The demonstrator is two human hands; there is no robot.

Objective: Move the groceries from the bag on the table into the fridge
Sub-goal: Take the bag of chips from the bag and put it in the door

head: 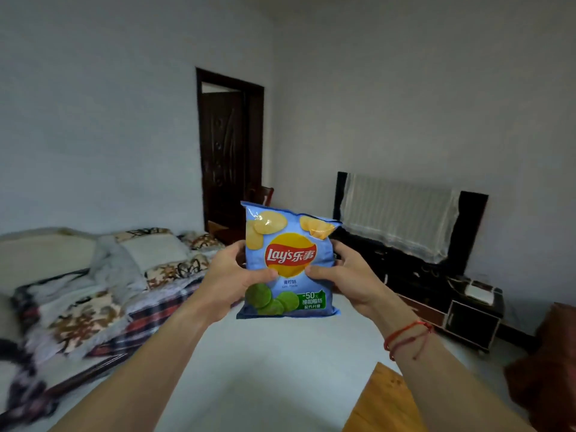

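In the head view the left hand [230,277] and right hand [346,274] each grip a side of the chips [288,263], held upright at chest height, thumbs pressed on the front. This looks like the carry step (no fridge in sight, only a bed [93,285] and TV stand [436,294]); next the person must find the fridge and free one hand for its door

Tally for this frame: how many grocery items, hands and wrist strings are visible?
Lay's chip bag, held upright in both hands: 1
Hands: 2, left hand and right hand
Red strings on the right wrist: 2
Total: 5

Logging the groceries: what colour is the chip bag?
Light blue chip bag, red-and-yellow logo; head view.
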